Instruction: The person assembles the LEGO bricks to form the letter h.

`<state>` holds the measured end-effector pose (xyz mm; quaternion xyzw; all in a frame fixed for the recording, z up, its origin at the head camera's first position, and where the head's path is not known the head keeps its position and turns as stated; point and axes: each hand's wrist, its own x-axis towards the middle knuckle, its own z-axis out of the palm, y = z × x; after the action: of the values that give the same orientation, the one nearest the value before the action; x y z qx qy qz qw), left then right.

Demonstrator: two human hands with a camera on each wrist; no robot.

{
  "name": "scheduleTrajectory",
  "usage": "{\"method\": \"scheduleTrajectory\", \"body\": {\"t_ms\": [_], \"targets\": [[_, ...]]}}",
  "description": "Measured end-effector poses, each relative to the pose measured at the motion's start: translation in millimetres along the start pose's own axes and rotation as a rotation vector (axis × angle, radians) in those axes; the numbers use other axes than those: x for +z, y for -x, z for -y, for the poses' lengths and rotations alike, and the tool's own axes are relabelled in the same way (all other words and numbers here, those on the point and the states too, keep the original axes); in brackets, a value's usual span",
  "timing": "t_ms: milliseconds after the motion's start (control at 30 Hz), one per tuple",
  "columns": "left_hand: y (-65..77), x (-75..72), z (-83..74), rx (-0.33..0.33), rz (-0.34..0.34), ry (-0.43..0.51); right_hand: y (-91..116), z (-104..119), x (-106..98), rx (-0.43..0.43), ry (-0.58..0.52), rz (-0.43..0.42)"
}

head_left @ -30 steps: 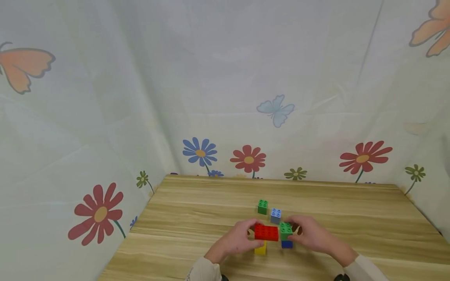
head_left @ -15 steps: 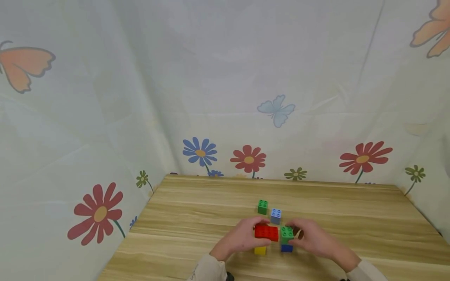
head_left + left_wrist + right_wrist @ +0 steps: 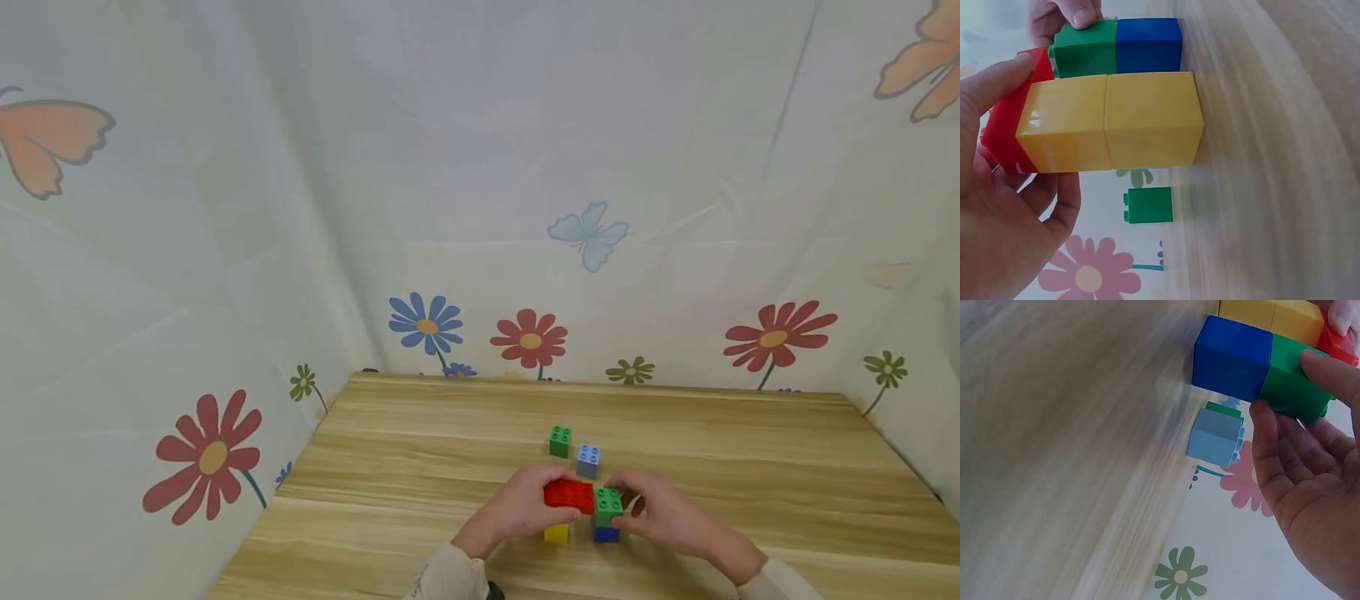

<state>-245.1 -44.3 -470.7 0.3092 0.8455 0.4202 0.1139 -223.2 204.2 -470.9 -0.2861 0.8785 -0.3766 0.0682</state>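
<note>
My left hand (image 3: 519,506) grips a long red brick (image 3: 568,495) between thumb and fingers. That brick sits across the top of two stacked yellow bricks (image 3: 1110,122), its right part jutting out past them. Just right of it, my right hand (image 3: 667,510) pinches a green brick (image 3: 608,505), which sits on a dark blue brick (image 3: 1232,358). The blue brick's base is at the tabletop, close beside the yellow stack. Whether the green brick touches the red one is unclear.
Behind the hands, a light blue brick (image 3: 588,461) and another green brick (image 3: 560,442) stand on the wooden table (image 3: 420,450). A pale curtain (image 3: 480,167) printed with flowers and butterflies hangs around the table's back and sides.
My right hand has brought the green and blue bricks nearer to me, then slightly left toward the yellow stack. My left fingers have shifted farther along the red brick, which stays nearly in place.
</note>
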Motion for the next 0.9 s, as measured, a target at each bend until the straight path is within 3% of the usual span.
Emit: {"method": "scheduleTrajectory", "body": {"t_ms": [667, 900], "targets": [[-3.2, 7.5, -0.9, -0.026, -0.028, 0.081, -1.7, -0.3, 2.7, 0.024, -0.019, 0.014], [-3.1, 8.9, 1.0, -0.004, -0.035, 0.096, -2.6, -2.1, 3.5, 0.031, -0.027, 0.017]]}}
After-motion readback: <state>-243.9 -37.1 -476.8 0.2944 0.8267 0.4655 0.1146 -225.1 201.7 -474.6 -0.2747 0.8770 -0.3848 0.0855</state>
